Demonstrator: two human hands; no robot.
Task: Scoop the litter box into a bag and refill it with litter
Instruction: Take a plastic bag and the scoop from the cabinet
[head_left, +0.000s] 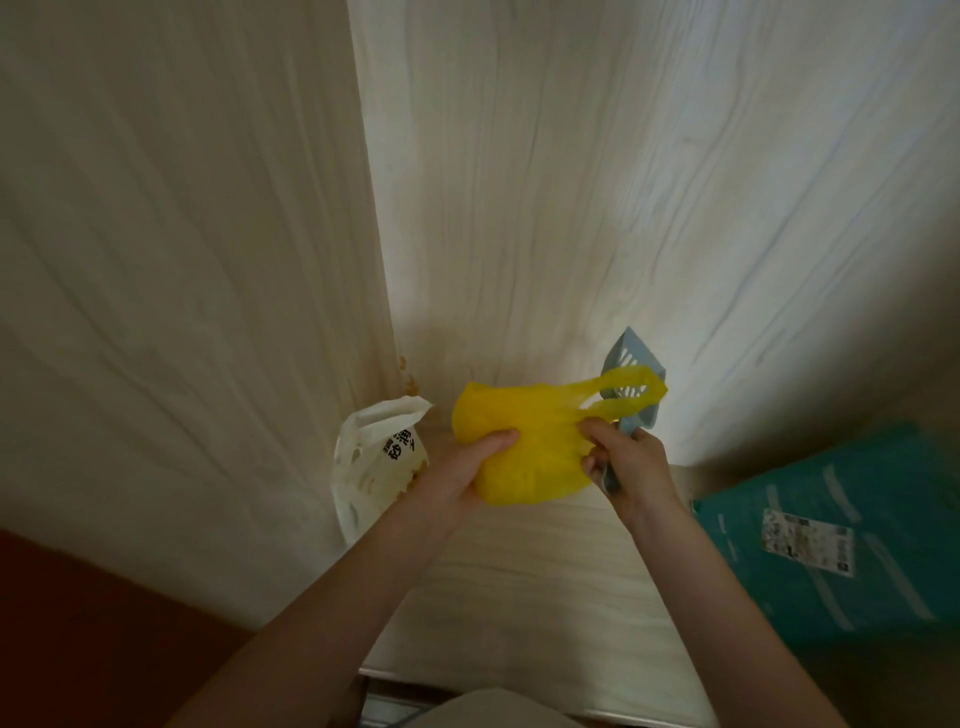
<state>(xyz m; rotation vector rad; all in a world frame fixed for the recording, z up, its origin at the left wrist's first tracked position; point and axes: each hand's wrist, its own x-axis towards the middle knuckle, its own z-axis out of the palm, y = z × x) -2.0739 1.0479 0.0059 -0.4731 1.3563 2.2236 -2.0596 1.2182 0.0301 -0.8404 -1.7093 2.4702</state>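
Observation:
A crumpled yellow plastic bag (524, 441) is held up in front of the wooden wall, its handle loops trailing to the right. My left hand (467, 467) grips the bag's left lower side. My right hand (623, 462) pinches the bag's right side and also holds the handle of a pale blue slotted litter scoop (631, 364), whose head sticks up behind the bag's handles. A white litter bag (371, 462) with black print stands open on the wooden surface at the left, pale pellets showing inside. No litter box is in view.
A teal package (841, 525) with a white label lies at the right. Light wood panels (571, 182) rise behind everything, meeting in a corner. A dark red-brown surface (78, 623) fills the lower left. A pale wooden shelf (519, 597) lies under my arms.

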